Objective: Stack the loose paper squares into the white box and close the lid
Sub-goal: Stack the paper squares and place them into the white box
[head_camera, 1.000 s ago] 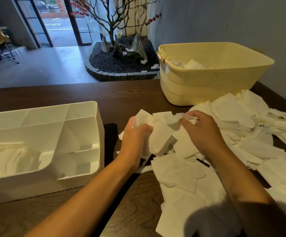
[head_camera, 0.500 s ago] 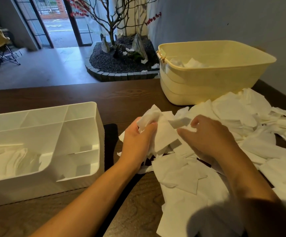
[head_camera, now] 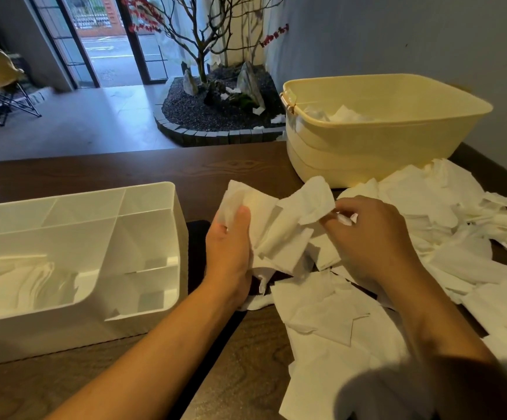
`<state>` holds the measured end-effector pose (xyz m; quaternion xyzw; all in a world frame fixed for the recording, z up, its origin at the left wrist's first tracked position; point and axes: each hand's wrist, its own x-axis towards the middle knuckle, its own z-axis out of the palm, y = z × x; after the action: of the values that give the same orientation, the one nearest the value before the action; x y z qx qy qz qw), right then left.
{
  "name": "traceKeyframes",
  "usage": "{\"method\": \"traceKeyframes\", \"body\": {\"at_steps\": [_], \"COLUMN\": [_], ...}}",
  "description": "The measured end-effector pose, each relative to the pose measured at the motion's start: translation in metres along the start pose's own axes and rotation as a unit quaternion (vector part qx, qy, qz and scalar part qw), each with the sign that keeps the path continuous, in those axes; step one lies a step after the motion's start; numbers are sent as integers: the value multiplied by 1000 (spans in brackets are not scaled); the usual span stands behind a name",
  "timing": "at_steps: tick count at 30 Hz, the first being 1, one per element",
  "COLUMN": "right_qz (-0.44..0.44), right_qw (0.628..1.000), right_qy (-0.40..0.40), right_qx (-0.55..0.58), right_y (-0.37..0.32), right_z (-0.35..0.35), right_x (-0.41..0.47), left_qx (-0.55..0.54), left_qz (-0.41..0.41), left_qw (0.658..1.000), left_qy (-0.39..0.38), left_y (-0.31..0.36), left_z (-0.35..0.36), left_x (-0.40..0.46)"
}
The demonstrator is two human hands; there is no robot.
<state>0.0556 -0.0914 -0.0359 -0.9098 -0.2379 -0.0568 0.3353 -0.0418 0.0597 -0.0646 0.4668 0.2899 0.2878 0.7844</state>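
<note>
The left hand (head_camera: 231,253) is clutching a bunch of white paper squares (head_camera: 272,228) — the right hand's (head_camera: 370,237) fingers are pinching one crumpled sheet (head_camera: 317,200).

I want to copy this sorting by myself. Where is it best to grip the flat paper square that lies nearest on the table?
Probably pinch the pointed corner of the flat paper square that overhangs to its right, coming from above right with the right hand. That corner lies on top of other sheets, so its edge looks free to lift.

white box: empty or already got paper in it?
Partly filled. The white box holds a stack of paper squares in its large left compartment; its smaller compartments look empty. No lid on it.
</note>
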Motion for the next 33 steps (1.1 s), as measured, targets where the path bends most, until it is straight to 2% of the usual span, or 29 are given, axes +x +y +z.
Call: {"method": "traceKeyframes", "body": {"at_steps": [3,7,10,13,16,19,22,27,30,33], "right_qz": [-21,-60,-93,-115,-82,-16,45,97,114,131], "right_qw": [998,991,983,976,978,964,949,939,915,894], "right_qy": [47,83,147,182,186,146,88,-51,-120,-173], "right_qx": [-31,-82,-51,-17,55,221,301,327,369,392], "right_y": [0,4,5,2,-4,-10,-10,-10,-12,-10], "right_z": [-2,1,2,6,8,4,5,18,19,17], "right_x": [2,1,2,0,-4,-3,2,-1,-3,-2], "left_qx": [5,155,223,210,156,119,112,115,109,132], "left_qz": [-5,116,184,223,229,181,126,102,115,130], "left_qw": [1000,981,957,952,961,976,985,986,983,980], "left_qy": [16,-21,-13,-2,-18,-36,-36,-68,-93,-71], "left_y": [-1,-5,-7,-5,1,2,2,4,3,0], "left_z": [0,2,1,-1,0,1,1,-1,0,1], "left_x": [1,-7,-7,-7,-12,-12,-10,-11,-11,-9]}}
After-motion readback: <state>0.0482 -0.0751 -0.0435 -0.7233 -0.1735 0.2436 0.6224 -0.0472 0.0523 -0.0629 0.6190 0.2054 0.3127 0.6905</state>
